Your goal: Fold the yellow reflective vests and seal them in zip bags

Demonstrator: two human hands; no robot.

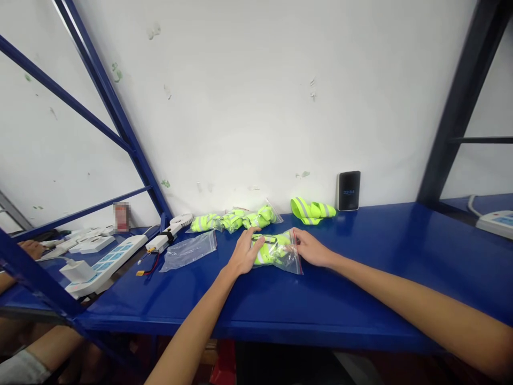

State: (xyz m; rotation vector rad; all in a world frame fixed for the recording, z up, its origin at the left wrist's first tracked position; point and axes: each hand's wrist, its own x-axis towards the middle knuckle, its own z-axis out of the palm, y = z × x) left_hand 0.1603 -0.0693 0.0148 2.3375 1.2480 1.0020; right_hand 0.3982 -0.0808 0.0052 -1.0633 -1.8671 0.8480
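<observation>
A clear zip bag (295,262) with a folded neon-yellow reflective strap (276,247) inside lies on the blue table in front of me. My left hand (245,251) grips the bag's left end, thumb on top and fingers behind. At the bag's right end, along the red zip edge, my right hand (312,248) pinches the plastic; its fingertips are partly hidden. Behind my hands several bagged yellow straps (234,219) sit in a row near the wall. A loose yellow reflective strap (312,210) is coiled to their right. Flat on the left lies another clear bag (190,250).
A black device with a clock display (348,191) leans against the wall. Left are a white handheld fan (180,220), a battery pack with wires (158,243) and a power strip (108,264). Blue shelf posts (120,115) border the table (368,299). Another person's hand (32,248) is at far left.
</observation>
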